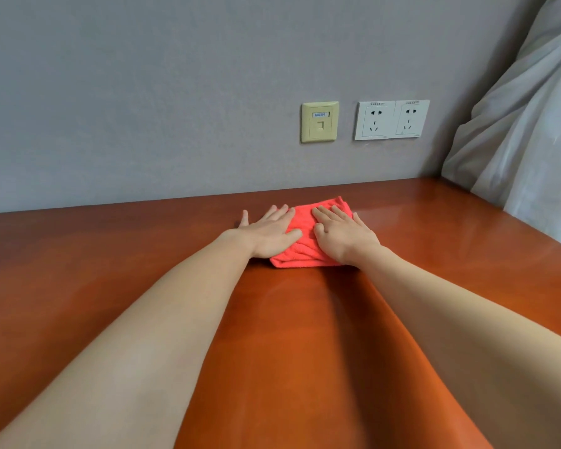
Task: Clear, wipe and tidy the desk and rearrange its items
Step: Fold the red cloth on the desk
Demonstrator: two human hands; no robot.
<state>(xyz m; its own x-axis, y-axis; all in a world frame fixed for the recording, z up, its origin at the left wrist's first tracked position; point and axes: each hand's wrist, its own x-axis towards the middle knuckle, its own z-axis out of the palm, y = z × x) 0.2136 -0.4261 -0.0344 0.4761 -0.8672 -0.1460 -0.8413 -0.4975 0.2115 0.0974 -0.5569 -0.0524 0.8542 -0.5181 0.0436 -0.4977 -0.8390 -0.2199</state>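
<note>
Worktop (pixel 450 228): orange-brown wood, wiping step in hand
Left hand (pixel 269 230), right hand (pixel 340 233): both flat, fingers straight, pressing down
Red cloth (pixel 305 254): folded, under both hands, near the back wall; next move likely calls for a firm sideways sweep

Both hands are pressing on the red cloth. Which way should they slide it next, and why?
Probably pull the cloth toward the body. The left hand and right hand lie flat on it close to the wall, and most bare desk lies nearer the person.
</note>
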